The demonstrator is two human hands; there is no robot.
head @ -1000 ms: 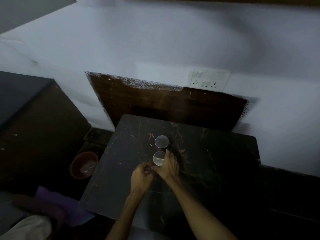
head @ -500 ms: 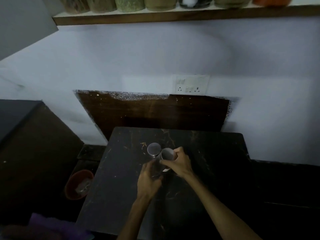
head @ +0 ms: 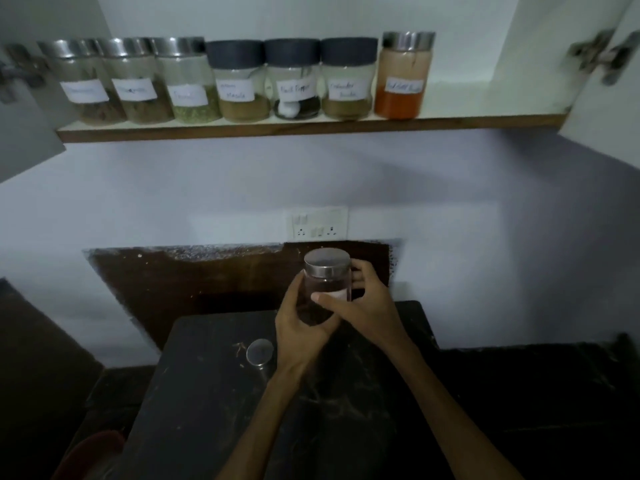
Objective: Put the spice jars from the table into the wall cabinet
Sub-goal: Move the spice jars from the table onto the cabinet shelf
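Change since half a second ago: both hands have lifted one spice jar off the desk and raised it; the view has tilted up, so the whole cabinet shelf with its row of jars now shows.
Right hand [head: 367, 304]: curled around the right side of the held jar [head: 325, 289], thumb laid across its front, fingers wrapped behind.
Left hand [head: 301, 327]: cupped under and against the jar's left side and base, fingers partly closed on the glass.
Held jar: clear glass with a steel lid and dark contents; long axis close to upright, lid up and tipped slightly toward the camera; held in the air above the far part of the desk, in front of the dark wall panel.
Second jar [head: 259, 353]: steel lid facing up, standing upright on the desk just left of the left wrist, apart from both hands.
Desk [head: 207, 393]: dark, scratched top, set against the wall.
Socket plate [head: 317, 223]: white, on the wall above the held jar.
Cabinet shelf [head: 311, 126]: above the socket plate, doors swung open at both sides.
Shelf jars [head: 242, 81]: seven in a row, all upright and labelled; three steel-lidded at left, three dark-lidded in the middle, one steel-lidded with orange-red powder at right; bare shelf to the right of it.
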